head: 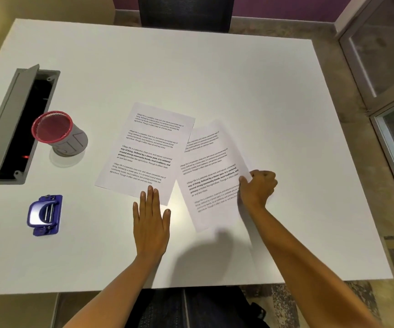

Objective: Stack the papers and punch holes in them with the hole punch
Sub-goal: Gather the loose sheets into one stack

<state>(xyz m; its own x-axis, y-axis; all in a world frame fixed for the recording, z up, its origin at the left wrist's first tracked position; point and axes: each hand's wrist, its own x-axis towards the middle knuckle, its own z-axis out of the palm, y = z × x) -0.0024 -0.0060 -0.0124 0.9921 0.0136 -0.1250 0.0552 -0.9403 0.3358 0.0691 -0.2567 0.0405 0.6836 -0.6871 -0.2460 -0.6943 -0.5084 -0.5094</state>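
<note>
Two printed sheets lie near the middle of the white table [191, 74]. The left paper [144, 150] lies flat, tilted clockwise. My left hand [152, 221] rests flat and open, fingertips on that sheet's near edge. The right paper [211, 176] is blurred and partly lifted off the table, its left edge meeting the left sheet. My right hand [257, 187] pinches its right edge between thumb and fingers. The blue hole punch [45, 215] sits at the near left of the table, well apart from both hands.
A red-rimmed mesh pen cup [59, 134] stands left of the papers. An open grey cable box [13, 125] is set into the table's left side. A black chair [184, 13] stands at the far edge. A glass partition [385, 67] is on the right.
</note>
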